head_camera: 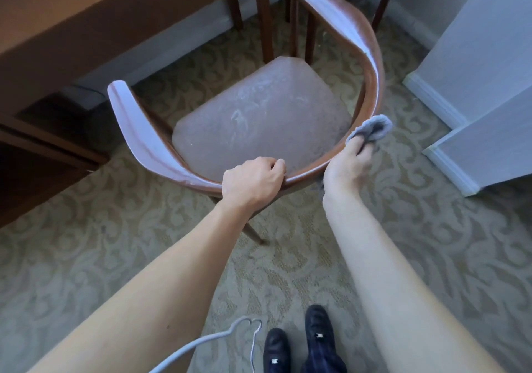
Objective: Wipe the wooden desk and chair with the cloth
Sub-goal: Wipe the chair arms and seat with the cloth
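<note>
no readable text, label, brand or number anywhere

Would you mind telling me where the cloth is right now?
In the head view, the grey cloth is bunched in the right hand, against the outer right side of the chair's curved backrest.

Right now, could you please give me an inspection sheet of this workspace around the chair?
Surface: patterned carpet; wooden desk at upper left, top bare where seen.
Job's things: wooden chair with curved backrest, seat pad looks dusty; grey cloth at the backrest's outer right side.
Clutter: nothing seen.
Grips: left hand holds the backrest rail; right hand pinches the cloth against the rail.
Cables: white cord looping near the shoes.
Surroundings: white wall with baseboard at right.
</note>
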Action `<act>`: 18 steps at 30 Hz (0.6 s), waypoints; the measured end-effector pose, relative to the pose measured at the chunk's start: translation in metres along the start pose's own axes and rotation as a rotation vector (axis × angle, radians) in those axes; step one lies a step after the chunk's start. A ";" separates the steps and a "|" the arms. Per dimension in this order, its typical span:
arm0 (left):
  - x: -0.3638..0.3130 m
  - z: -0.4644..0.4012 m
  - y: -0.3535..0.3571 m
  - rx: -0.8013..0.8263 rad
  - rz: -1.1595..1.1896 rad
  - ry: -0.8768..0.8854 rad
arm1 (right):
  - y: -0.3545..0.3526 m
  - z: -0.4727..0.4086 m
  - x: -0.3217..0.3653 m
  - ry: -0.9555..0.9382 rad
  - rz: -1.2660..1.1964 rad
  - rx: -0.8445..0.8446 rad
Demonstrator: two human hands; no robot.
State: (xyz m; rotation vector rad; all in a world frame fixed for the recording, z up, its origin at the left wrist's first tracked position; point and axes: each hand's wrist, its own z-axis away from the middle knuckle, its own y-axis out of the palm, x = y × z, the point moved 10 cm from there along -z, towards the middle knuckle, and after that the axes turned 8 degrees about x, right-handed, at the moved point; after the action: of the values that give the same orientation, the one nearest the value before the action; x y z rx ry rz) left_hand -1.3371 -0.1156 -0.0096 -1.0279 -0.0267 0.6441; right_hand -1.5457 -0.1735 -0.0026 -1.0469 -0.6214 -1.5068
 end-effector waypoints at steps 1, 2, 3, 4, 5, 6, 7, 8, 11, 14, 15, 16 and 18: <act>0.000 0.000 0.000 0.002 -0.005 -0.002 | 0.001 0.005 -0.001 -0.015 0.010 -0.021; -0.001 0.000 0.001 0.005 -0.006 -0.004 | 0.002 0.011 -0.003 -0.022 0.025 -0.035; -0.001 0.001 0.001 0.010 -0.005 -0.006 | 0.003 0.018 -0.006 -0.027 0.036 -0.045; -0.001 0.000 0.001 0.014 -0.002 -0.004 | 0.005 0.024 -0.010 -0.031 0.029 -0.054; -0.002 0.000 0.001 0.022 -0.003 0.005 | 0.006 0.030 -0.013 -0.036 0.008 -0.067; -0.002 0.000 0.002 0.027 -0.004 0.010 | 0.009 0.036 -0.015 -0.035 -0.009 -0.073; -0.002 0.001 0.002 0.028 -0.004 0.017 | 0.012 0.041 -0.017 -0.033 -0.020 -0.079; -0.003 0.002 0.001 0.028 -0.002 0.031 | 0.014 0.046 -0.019 -0.028 -0.026 -0.087; -0.005 0.002 0.004 0.063 0.013 0.081 | 0.022 0.061 -0.027 -0.010 -0.039 -0.110; -0.006 0.002 0.006 0.123 0.056 0.107 | 0.031 0.076 -0.036 0.015 -0.058 -0.119; -0.007 0.001 0.008 0.143 0.065 0.122 | 0.035 0.082 -0.039 0.020 -0.075 -0.119; -0.008 0.001 0.009 0.164 0.071 0.140 | 0.039 0.088 -0.042 0.023 -0.094 -0.117; -0.009 0.002 0.010 0.206 0.098 0.166 | 0.048 0.100 -0.050 0.033 -0.137 -0.103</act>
State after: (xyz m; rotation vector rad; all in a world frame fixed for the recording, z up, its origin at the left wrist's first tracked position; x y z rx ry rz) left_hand -1.3503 -0.1153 -0.0143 -0.8839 0.2323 0.6344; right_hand -1.4740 -0.0754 -0.0075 -1.0727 -0.6078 -1.6874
